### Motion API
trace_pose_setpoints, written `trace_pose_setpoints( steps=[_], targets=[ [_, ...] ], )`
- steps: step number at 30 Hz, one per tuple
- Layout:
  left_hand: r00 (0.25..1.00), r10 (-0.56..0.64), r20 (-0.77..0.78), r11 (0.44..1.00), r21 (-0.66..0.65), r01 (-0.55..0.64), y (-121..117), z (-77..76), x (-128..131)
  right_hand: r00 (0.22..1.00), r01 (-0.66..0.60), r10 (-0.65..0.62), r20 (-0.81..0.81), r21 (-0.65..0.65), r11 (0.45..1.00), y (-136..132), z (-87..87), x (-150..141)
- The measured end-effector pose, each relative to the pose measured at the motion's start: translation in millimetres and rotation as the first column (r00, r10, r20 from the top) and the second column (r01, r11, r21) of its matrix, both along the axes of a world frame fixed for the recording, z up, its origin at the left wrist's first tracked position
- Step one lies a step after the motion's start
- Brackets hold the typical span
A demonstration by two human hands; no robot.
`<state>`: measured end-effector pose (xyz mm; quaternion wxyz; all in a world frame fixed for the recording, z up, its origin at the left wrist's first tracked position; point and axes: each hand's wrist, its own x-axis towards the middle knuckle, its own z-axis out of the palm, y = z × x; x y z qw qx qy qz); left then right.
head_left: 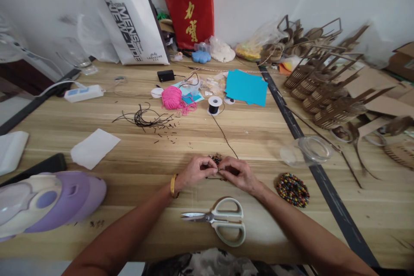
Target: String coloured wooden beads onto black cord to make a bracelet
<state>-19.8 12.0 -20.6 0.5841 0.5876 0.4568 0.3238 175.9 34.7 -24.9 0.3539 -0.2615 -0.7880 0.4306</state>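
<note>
My left hand (198, 168) and my right hand (238, 173) meet at the middle of the table, fingertips pinched together on a thin black cord (226, 138). The cord runs back from my right hand to a white spool (215, 105) wound with black cord. Just behind my fingertips sits a small cluster of dark coloured beads (215, 157), partly hidden by my hands. A short dark piece of cord shows below my fingers. Scissors with pale handles (228, 220) lie in front of my hands, blades pointing left. A coil of multicoloured beads (293, 190) rests beside my right forearm.
Cut black cords (142, 117) and snippets lie at the left, near pink yarn (172, 98). Blue sheets (246, 88) are at the back. Woven baskets (336, 99) crowd the right. A purple and cream device (64, 202) and white paper (95, 148) stand left.
</note>
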Motion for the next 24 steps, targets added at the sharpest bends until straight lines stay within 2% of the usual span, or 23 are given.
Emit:
trace_pose_setpoints(
  steps=[7,15,24],
  targets=[
    [0.999,-0.032,0.002,0.999,-0.017,0.032,0.4,1.9,-2.2,1.000,-0.004,0.004,-0.002,0.037,0.999,1.9,0.8,1.1],
    [0.998,0.009,0.070,0.999,-0.047,-0.006,-0.1,-0.6,-0.4,1.000,0.003,-0.003,0.002,0.014,1.000,1.0,-1.6,1.6],
    [0.996,0.004,0.092,0.998,-0.060,0.002,-0.6,-2.2,-0.3,1.000,0.013,-0.013,-0.012,0.003,1.000,-1.1,-2.1,0.1]
  ],
)
